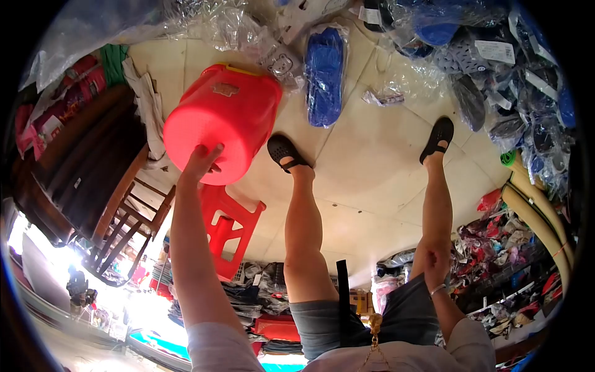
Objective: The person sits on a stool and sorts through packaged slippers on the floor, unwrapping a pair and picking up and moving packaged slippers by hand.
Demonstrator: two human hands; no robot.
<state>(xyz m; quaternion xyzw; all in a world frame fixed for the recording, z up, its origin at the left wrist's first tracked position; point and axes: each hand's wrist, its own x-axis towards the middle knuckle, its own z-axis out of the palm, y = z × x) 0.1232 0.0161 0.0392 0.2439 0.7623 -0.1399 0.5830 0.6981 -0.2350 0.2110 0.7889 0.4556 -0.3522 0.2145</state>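
Observation:
My left hand (203, 163) is at the base of a red plastic bucket (214, 121), its thumb and fingers bent against it. The bucket is tipped with its round base towards me. It has a small sticker on its side and a strip of yellow at the far rim. Just below it stands a red plastic stool (238, 232) with cut-out openings. My right hand (437, 263) rests at my right knee, close to the hem of the grey shorts (406, 304); its fingers blend into the knee and cannot be made out clearly.
A blue pair of slippers in clear wrap (325, 74) lies on the tiled floor (372, 161). Piles of wrapped footwear (483, 68) fill the upper right. Dark wooden chairs (93, 167) stand at left. Rolled mats (536, 217) and heaped small goods (508, 266) are at right.

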